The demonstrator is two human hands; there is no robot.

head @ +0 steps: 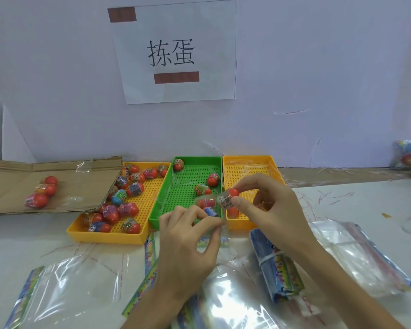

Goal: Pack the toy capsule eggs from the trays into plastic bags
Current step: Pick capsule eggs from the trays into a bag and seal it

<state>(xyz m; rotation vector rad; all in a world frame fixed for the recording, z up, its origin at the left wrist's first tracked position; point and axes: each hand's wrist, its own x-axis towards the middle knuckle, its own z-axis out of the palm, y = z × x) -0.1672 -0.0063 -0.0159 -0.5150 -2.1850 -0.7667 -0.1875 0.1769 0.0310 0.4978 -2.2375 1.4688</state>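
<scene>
My right hand (pixel 268 210) pinches a red toy capsule egg (pixel 228 197) above the seam between the green tray (pixel 192 160) and the right yellow tray (pixel 247 160). My left hand (pixel 188 243) pinches the edge of a small clear plastic bag (pixel 207 205) that holds two eggs, just left of that egg. The left yellow tray (pixel 105 236) holds several red capsule eggs (pixel 128 210). Three loose eggs lie in the green tray, and one egg (pixel 233 212) lies in the right yellow tray.
A flattened cardboard sheet (pixel 76 186) at the left carries a packed bag of three eggs (pixel 42 191). Clear bags (pixel 69 288) and a banded bundle of bags (pixel 278 264) lie near me. More bags (pixel 361 252) sit at right. A paper sign (pixel 173 53) hangs on the wall.
</scene>
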